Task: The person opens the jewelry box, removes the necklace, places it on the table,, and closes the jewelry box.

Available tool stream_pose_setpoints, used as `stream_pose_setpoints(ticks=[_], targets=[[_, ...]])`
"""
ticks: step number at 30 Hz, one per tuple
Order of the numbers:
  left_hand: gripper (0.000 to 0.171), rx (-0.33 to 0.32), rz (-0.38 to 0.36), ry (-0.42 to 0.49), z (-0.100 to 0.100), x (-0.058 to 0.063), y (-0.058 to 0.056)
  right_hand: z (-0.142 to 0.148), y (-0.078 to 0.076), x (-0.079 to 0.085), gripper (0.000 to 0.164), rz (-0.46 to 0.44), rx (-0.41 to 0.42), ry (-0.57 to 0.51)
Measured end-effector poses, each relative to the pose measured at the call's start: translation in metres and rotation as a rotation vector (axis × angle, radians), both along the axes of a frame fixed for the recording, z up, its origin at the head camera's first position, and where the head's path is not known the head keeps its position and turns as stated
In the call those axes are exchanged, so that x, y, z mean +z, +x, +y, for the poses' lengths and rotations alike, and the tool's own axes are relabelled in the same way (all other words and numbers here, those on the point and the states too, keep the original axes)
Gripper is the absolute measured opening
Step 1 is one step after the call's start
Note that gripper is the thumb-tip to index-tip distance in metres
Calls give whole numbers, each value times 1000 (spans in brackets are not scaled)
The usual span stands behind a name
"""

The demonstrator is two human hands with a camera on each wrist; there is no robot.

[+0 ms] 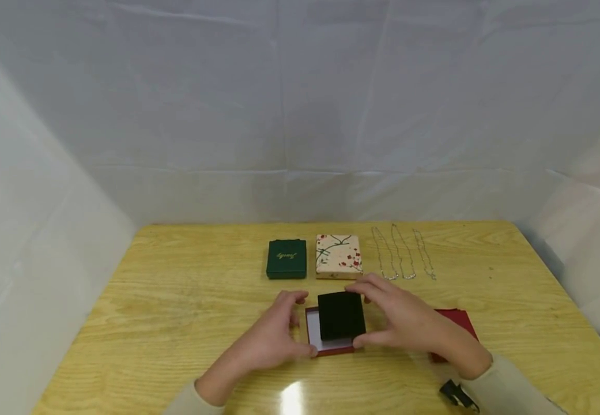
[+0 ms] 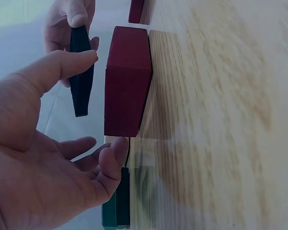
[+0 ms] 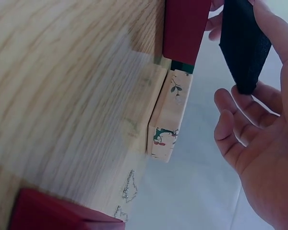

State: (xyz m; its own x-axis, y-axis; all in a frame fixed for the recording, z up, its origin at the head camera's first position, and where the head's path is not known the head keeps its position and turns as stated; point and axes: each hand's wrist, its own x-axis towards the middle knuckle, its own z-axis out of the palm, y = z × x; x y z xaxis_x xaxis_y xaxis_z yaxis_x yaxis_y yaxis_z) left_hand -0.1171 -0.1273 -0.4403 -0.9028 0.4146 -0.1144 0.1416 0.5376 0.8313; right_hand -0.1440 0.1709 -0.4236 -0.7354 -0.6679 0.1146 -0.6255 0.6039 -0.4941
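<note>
A thin black square pad (image 1: 341,316) is held by its right edge in my right hand (image 1: 398,314), between thumb and fingers. It hangs just above a red box (image 2: 127,96), whose white inside (image 1: 314,329) shows past the pad's left and lower edges. Seen from the left wrist, the pad stays apart from the box's rim. My left hand (image 1: 276,334) is at the box's left side, thumb and fingers spread apart. Its thumb passes in front of the pad in the left wrist view; whether it touches the box or pad is unclear.
Behind the red box lie a green box (image 1: 286,259) with gold lettering and a floral box (image 1: 338,256). Three silver chains (image 1: 390,278) lie at the back right. A red box part (image 1: 457,320) sits partly under my right forearm, near a black strap-like item (image 1: 457,396).
</note>
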Motion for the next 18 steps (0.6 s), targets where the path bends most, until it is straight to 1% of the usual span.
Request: stream_pose_setpoints(ticks=[5, 11, 18], targets=[[104, -40, 24, -17, 1, -1, 0, 1, 0, -1, 87, 1, 13, -8], [101, -69, 65, -61, 3, -3, 0, 0, 0, -1, 86, 18, 26, -1], [95, -96, 114, -94, 3, -5, -1, -1, 0, -2, 85, 6, 34, 8]])
